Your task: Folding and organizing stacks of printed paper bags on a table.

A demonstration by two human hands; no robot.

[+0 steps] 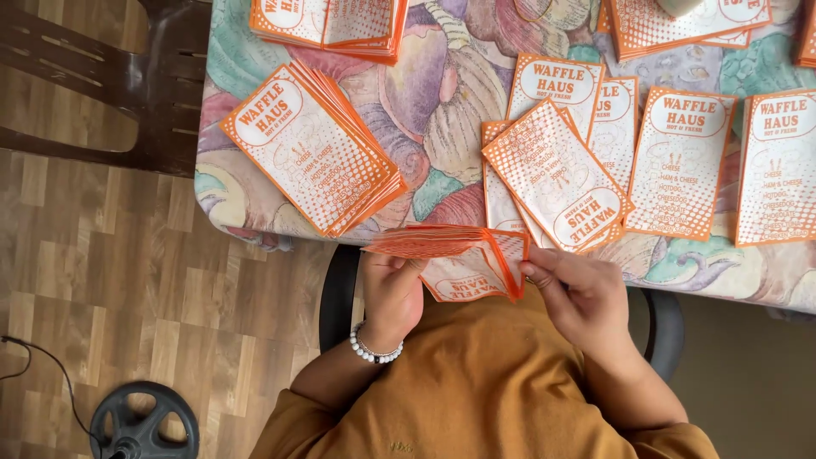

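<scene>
Seated person in a mustard-yellow top, at the edge of a table (442,76) covered with a pastel floral cloth.

Left hand (391,289), white bead bracelet (374,351) at the wrist, is closed around a fanned stack of flat orange-and-white paper bags (425,240), held just off the table's near edge, above the lap. Thumb lies over the stack's underside; the fingers are hidden beneath the paper.

Right hand (582,297) pinches the corner of one orange-and-white paper bag (497,263) that is peeled down from the right end of the stack, folded open toward the body. Fingers are curled, thumb and forefinger closed on the paper edge. This bag still touches the stack at its top.

On the table: a thick, tilted pile of the same printed bags (314,149) at left, near the corner. A loose overlapping cluster of bags (557,170) sits just beyond the hands, the top one turned upside down. Single bags lie flat further right (680,161) and at the right edge (778,166). More piles at the far edge, top left (327,25) and top right (680,25), partly cut off.

Wood-pattern floor. Dark brown plastic chair (93,76) at upper left, beside the table. Black round weight plate (144,421) and a thin cable at lower left.
</scene>
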